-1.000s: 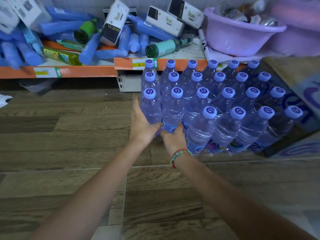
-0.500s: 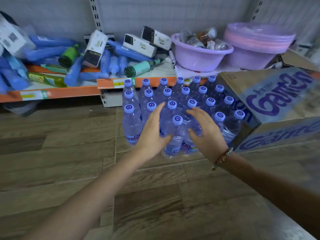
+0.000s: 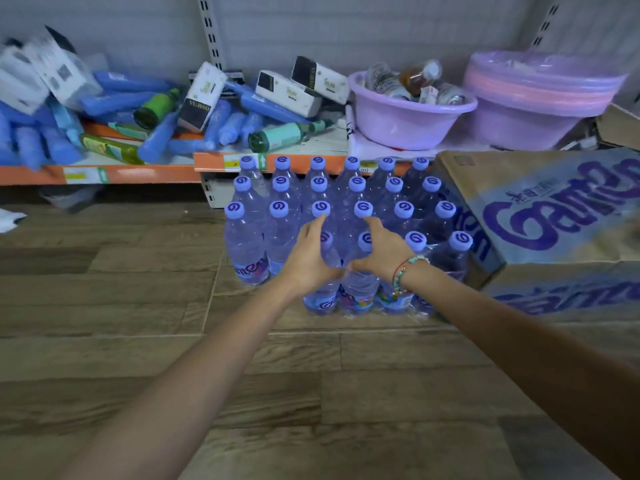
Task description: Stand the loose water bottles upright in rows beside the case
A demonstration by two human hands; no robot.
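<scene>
Together, two front-row water bottles (image 3: 341,271) are gripped — one by the left hand (image 3: 309,259), one by the right hand (image 3: 382,252) — beside the case (image 3: 554,216).

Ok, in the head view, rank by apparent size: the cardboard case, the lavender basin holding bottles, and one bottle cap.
1. cardboard case, cut off by the frame
2. lavender basin
3. bottle cap

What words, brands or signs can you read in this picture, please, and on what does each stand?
"Ganten", large purple letters, partly cut off: cardboard case.
"YUBAO", read sideways: black-and-white box on the shelf.
Swirl logo, no word: bottle caps.
Purple brand lettering, only partly visible: label of the front left bottle.
Too blurred to read: shelf price tags, white boxes and small characters on the case.
</scene>
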